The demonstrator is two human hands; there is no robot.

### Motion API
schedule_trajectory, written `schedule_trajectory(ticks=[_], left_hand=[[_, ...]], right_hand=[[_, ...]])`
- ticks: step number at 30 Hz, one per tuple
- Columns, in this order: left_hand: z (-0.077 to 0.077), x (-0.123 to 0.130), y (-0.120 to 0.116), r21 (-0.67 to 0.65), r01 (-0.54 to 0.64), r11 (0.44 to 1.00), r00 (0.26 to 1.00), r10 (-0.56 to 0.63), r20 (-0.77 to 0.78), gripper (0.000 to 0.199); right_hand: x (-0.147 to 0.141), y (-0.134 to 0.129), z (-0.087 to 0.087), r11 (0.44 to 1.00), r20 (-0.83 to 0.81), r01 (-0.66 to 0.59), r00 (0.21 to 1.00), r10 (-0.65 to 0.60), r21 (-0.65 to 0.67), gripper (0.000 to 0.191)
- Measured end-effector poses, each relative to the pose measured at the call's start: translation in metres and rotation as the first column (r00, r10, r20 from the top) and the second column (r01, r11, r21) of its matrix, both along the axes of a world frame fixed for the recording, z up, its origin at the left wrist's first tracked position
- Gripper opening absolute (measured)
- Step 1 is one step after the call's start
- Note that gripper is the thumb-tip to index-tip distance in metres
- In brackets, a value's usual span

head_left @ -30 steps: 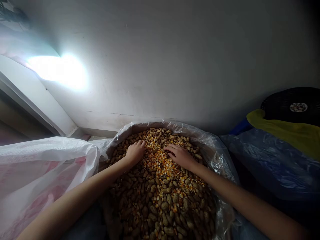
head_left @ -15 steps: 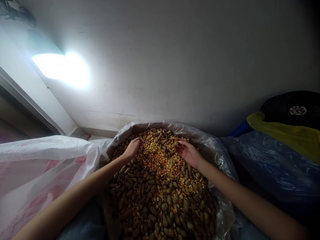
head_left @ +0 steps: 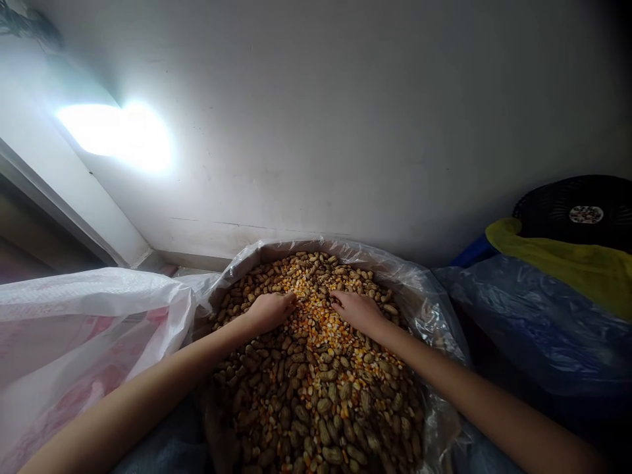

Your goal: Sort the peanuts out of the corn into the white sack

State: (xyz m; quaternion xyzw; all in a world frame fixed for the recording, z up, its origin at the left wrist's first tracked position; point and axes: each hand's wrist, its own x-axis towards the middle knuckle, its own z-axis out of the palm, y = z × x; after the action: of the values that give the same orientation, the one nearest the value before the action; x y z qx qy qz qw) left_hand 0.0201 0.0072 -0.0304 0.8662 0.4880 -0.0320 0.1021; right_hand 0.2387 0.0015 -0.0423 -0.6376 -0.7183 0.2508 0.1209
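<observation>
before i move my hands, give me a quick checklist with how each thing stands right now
1. Left hand inside the plastic rim: ok.
2. Right hand inside it too: ok.
3. Hands apart: ok, corn kernels show between them.
4. Peanuts separate from the kernels: not ok, they lie mixed.
5. Fingers free of peanuts or kernels: cannot tell, fingertips are partly hidden.
6. Lamp lit: ok.
</observation>
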Motion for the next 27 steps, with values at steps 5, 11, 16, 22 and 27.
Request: schedule_trajectory(ticks=[5, 11, 16, 22, 27], left_hand=[[0.000, 0.003, -0.002, 0.000, -0.035, 0.999, 0.999, 0.035, 0.012, 0.041], [-0.002, 0.005, -0.002, -0.004, -0.066, 0.998, 0.996, 0.066, 0.066, 0.036], [-0.009, 0.003, 0.004, -0.030, -0.104, 0.994, 0.978, 0.107, 0.181, 0.035], [-0.005, -0.010, 0.020, -0.043, -0.199, 0.979, 0.899, 0.200, 0.389, 0.045], [0.007, -0.020, 0.022, -0.031, -0.234, 0.972, 0.883, 0.226, 0.411, 0.050]], right_hand=[[-0.002, 0.002, -0.003, 0.999, -0.034, 0.036, 0.999, -0.036, 0.017, 0.022], [0.005, 0.005, 0.006, 0.996, -0.414, 0.062, 0.907, -0.082, -0.062, 0.033], [0.008, 0.007, 0.016, 0.985, -0.712, 0.009, 0.690, -0.129, -0.170, 0.031], [0.014, 0.007, 0.024, 0.981, -0.812, 0.006, 0.560, -0.162, -0.192, 0.025], [0.017, 0.008, 0.020, 0.991, -0.593, 0.084, 0.795, -0.127, -0.100, 0.039]])
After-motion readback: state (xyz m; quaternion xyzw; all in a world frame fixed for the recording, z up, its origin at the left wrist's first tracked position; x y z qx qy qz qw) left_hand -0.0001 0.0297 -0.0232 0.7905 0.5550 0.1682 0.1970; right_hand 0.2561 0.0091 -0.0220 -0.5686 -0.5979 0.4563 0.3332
